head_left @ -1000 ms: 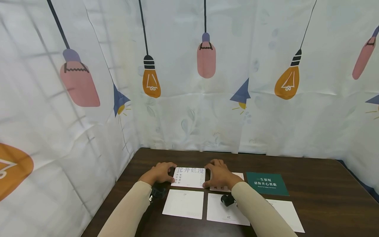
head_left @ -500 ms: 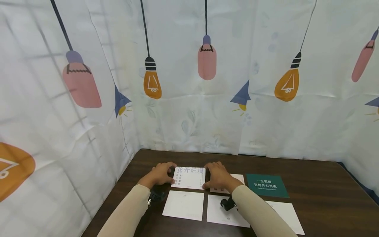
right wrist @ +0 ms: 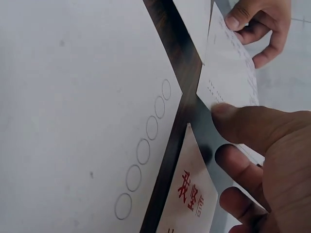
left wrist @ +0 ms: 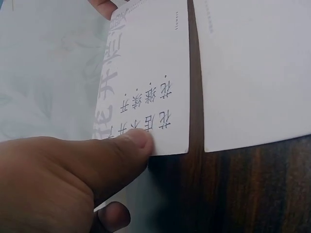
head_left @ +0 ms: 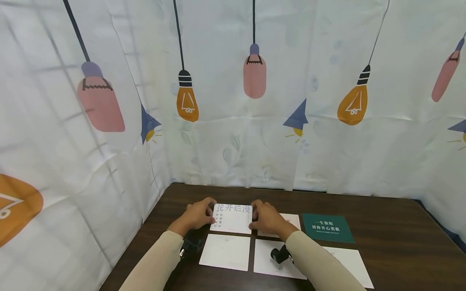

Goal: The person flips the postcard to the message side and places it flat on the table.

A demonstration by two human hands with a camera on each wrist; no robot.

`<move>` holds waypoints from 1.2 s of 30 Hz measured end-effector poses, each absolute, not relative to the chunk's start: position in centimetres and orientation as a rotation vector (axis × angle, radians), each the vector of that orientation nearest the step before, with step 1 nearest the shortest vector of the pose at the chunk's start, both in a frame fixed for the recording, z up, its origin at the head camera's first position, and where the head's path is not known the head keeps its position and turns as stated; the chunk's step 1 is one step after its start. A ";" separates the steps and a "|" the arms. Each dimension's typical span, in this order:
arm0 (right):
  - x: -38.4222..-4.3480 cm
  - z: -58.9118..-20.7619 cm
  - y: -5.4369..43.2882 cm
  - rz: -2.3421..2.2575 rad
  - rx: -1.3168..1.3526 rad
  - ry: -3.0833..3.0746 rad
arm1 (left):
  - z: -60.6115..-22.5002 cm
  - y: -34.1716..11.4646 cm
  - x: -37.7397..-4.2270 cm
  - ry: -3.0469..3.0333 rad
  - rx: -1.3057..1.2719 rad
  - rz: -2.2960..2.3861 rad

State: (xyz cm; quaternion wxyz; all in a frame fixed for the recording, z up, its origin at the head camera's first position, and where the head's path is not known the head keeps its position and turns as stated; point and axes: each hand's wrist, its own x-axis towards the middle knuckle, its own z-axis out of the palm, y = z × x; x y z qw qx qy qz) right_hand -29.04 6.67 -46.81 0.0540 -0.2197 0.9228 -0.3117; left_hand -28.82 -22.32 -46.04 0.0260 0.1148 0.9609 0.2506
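A white postcard (head_left: 234,220) with large pale violet characters and smaller dark writing lies between both hands in the back row. My left hand (head_left: 195,214) pinches its left edge; in the left wrist view the thumb (left wrist: 138,141) presses on the printed face, with a fingertip showing lower down. My right hand (head_left: 268,220) pinches the opposite edge, its thumb (right wrist: 226,116) on the near corner and the other fingers curled around the far side. In the right wrist view, a card with red characters (right wrist: 194,194) lies right beside the right fingers.
On the dark wooden table (head_left: 407,242) a green card (head_left: 327,228) lies at the back right. White cards form the front row: left (head_left: 225,252), middle (head_left: 265,258), partly under the right forearm, and right (head_left: 353,262). A patterned curtain (head_left: 233,153) stands behind the table.
The head view has tilted up slightly. The postcard and both hands have shifted only a little, with the card's near edge slightly closer to the front row.
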 end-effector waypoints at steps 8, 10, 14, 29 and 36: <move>-28.9 -47.0 6.7 -1.158 -0.584 2.714 | -46.4 -22.3 -28.6 2.993 0.334 0.848; -28.9 -47.0 6.7 -1.185 -0.559 2.701 | -46.3 -22.3 -28.7 2.990 0.319 0.873; -29.0 -46.9 7.0 -1.239 -0.547 2.676 | -46.1 -22.1 -28.8 2.980 0.286 0.914; -28.3 -47.1 7.3 -1.305 -0.526 2.619 | -46.2 -22.7 -28.4 2.931 0.280 0.993; -28.1 -46.5 7.4 -1.327 -0.525 2.594 | -45.8 -22.8 -28.3 2.921 0.321 1.027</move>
